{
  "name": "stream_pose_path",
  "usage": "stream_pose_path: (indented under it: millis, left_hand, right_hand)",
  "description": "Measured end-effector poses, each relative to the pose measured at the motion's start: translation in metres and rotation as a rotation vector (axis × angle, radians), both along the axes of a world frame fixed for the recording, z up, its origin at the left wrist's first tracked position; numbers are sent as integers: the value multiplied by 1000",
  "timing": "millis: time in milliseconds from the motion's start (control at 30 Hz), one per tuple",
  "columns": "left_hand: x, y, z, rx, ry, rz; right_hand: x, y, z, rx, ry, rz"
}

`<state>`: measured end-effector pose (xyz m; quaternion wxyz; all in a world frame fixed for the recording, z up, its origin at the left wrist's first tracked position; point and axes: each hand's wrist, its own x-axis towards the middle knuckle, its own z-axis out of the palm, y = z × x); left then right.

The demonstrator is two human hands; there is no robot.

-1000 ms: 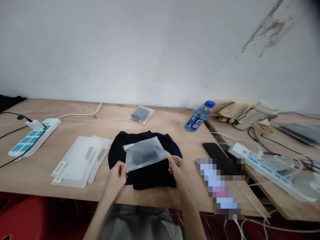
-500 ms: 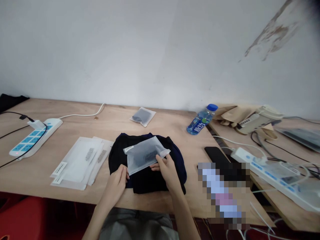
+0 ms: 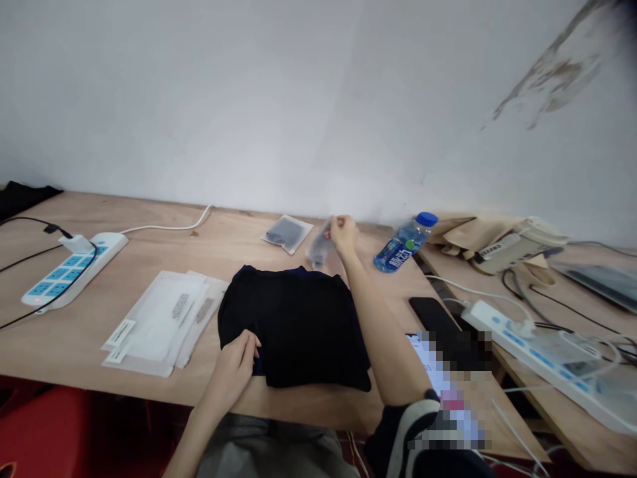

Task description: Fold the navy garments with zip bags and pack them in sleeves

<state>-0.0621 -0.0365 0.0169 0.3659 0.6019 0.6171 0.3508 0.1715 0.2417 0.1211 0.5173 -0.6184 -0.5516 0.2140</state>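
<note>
A folded dark garment (image 3: 298, 325) lies on the wooden table (image 3: 149, 392) in front of me. My left hand (image 3: 237, 362) rests on its near left corner, fingers curled against the cloth. My right hand (image 3: 342, 234) is stretched out toward the back of the table, pinching a small frosted plastic bag (image 3: 318, 251) that hangs blurred beneath it. Just left of it another small bag with something dark inside (image 3: 287, 233) lies by the wall.
A stack of flat frosted bags (image 3: 164, 318) lies left of the garment, and a white power strip (image 3: 70, 265) with cables beyond it. A water bottle (image 3: 405, 242), a black phone (image 3: 430, 312), another power strip (image 3: 537, 345) and brown paper bags (image 3: 478, 232) crowd the right side.
My right hand has lifted the frosted bag off the garment and carried it to the back of the table. My left hand stays at the garment's near left corner.
</note>
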Motion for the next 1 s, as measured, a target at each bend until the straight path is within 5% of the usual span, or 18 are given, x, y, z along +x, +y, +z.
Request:
stream_pose_path:
  millis: [167, 333, 467, 700, 1000]
  left_hand:
    - [3, -2, 4, 17, 38, -1]
    - [0, 9, 14, 102, 205, 14]
    - [-17, 49, 23, 337, 433, 122]
    - [-40, 138, 29, 370, 734, 126]
    - [-48, 163, 48, 413, 651, 195]
  right_hand:
    - [-5, 17, -28, -93, -116, 166]
    - [24, -32, -59, -139, -377, 288]
    - [43, -71, -72, -119, -573, 412]
    - [61, -81, -77, -50, -742, 418]
    - [67, -71, -51, 68, -757, 244]
